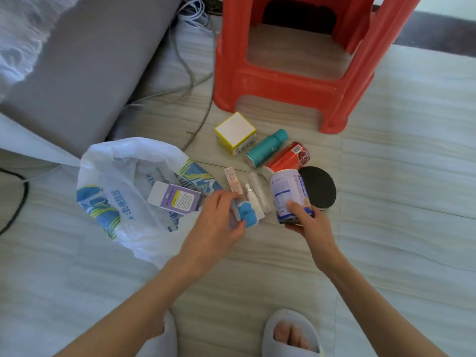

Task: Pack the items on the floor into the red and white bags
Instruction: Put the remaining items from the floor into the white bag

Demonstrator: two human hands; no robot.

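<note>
Slippers [292, 333] sit at the bottom edge, one foot showing in the right one, and both bare forearms reach up from there toward the pile.

Farthest left lies the white bag [123, 191], slumped on the floor with its mouth open toward the pile; a purple box [175, 198] already rests flat inside it. No red bag is in view.

Just right of the bag's mouth, the left hand [216, 225] curls its thumb and fingers round a small blue-and-white pack [246, 215]. What it is I cannot tell — it is blurred. The bag lies directly left of this hand and very near, so I judge a short sideways carry would drop the pack in. The wrist is bent, palm turned inward toward the other hand.

Between the hands, a pink strip [233, 180] and a small spray bottle [253, 195] lie on the floor, long axes pointing away from the person.

Then the right hand [306, 225] grips a white can [289, 195] at its lower end, thumb across the front, the can tipped with its top away from the person. The bag is farther from this hand — across the left one.

Behind wait a yellow box [235, 134], a teal bottle [266, 148], a red can [287, 157] and a black paddle [320, 188], all near a red stool [293, 73].
</note>
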